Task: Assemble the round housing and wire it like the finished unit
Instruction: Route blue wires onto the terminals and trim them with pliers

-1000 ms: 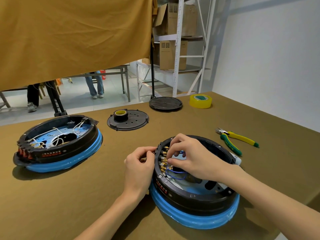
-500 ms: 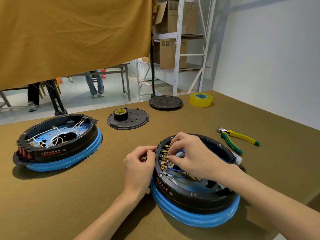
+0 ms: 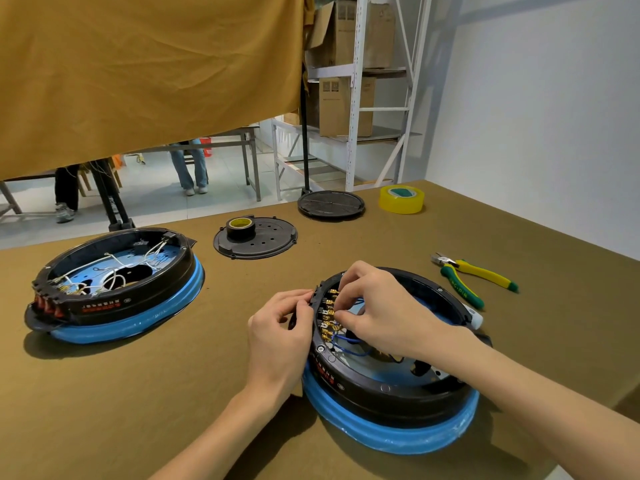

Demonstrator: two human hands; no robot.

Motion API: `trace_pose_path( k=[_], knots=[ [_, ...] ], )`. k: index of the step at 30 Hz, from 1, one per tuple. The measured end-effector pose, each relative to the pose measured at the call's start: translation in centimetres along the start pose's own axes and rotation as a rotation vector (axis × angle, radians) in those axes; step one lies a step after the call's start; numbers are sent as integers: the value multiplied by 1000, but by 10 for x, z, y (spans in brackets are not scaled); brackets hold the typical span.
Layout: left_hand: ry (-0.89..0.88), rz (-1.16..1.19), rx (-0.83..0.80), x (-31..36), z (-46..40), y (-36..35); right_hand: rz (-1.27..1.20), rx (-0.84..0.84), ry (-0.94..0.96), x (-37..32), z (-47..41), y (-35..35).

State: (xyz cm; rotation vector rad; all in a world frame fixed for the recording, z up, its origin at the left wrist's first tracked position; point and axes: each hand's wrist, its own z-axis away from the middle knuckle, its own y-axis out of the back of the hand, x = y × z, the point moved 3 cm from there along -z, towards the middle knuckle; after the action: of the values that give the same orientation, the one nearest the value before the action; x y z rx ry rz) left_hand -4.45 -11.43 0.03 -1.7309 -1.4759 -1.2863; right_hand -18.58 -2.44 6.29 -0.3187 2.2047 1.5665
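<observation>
Hands meet at the near-left rim of the round housing (image 3: 391,382), a black ring on a blue base that sits on the olive desk (image 3: 138,393) directly under them. The left hand (image 3: 280,337) is outside the ring, its fingers curled and its fingertips pinching the black terminal strip (image 3: 316,299) on the rim. The right hand (image 3: 384,313) reaches over the ring from the other side, fingers bent down into the interior, thumb and forefinger pinching something small at the row of brass terminals (image 3: 327,318); what exactly it grips is hidden by the fingers. Blue wires (image 3: 346,344) loop out from beneath the right hand across the housing floor.

Well to the left of the left hand stands the finished unit (image 3: 114,289), the same black ring on a blue base, with white wires (image 3: 110,275) strung inside it. Beyond the hands lies a black perforated cover plate (image 3: 266,242) with a roll of black tape (image 3: 239,227) standing on it, and farther back a second black disc (image 3: 330,204) just beside a roll of yellow tape (image 3: 401,199). To the right of the right hand, apart from the housing, lie pliers (image 3: 474,277) with yellow and green handles. A white tube-like item (image 3: 475,317) pokes out behind the housing's far-right rim.
</observation>
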Motion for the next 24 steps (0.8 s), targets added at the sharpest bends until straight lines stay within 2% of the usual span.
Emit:
trace_pose_path(
  k=[9,24],
  knots=[
    [-24,-43,-19,5,10,-5,90,-137,-92,-14,-12,7],
    [7,-29,-61,8,16,-12,79,-71,-100,-16,-12,0]
  ],
)
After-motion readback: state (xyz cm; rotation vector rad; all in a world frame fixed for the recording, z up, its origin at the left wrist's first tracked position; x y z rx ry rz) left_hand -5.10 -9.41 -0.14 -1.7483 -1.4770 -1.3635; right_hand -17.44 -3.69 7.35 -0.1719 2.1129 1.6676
